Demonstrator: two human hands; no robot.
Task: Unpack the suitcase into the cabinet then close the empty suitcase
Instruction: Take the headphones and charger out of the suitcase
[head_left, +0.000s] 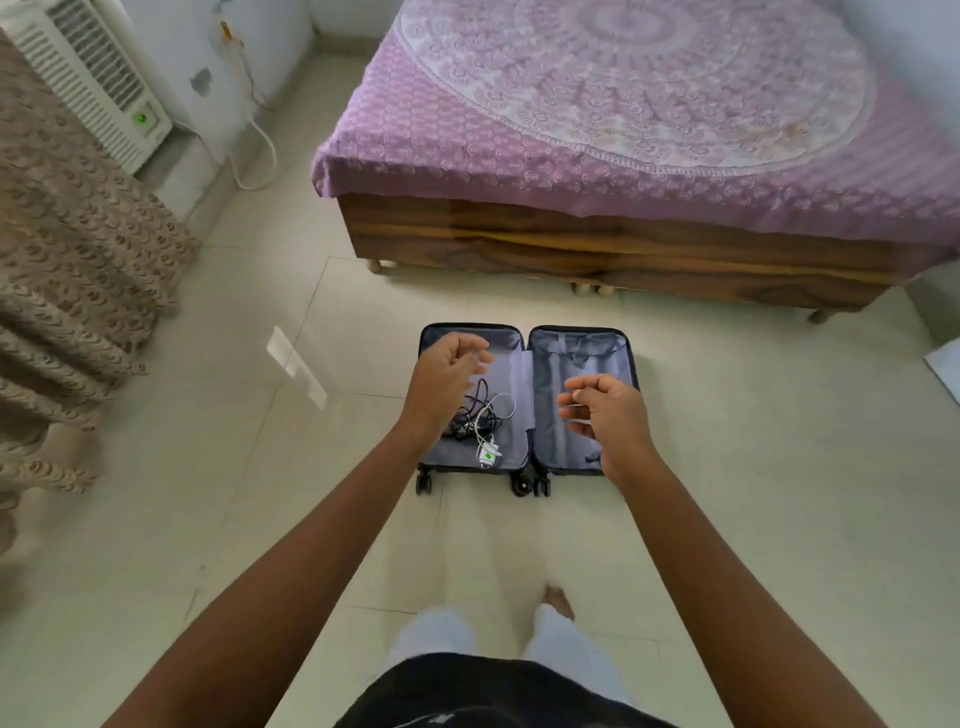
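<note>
Here the suitcase (524, 332) lies open flat on the floor (208, 467), with tangled cables (480, 410) and a white charger (488, 455) near its left half's near edge. The left hand (447, 374) and right hand (605, 415) hover above it, loosely curled, holding nothing.

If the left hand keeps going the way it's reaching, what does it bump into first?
Most likely the tangle of cables lying in the left half of the open suitcase, since the left hand hangs over them, reaching forward and down. Its height above them is hard to judge from this view.
</note>
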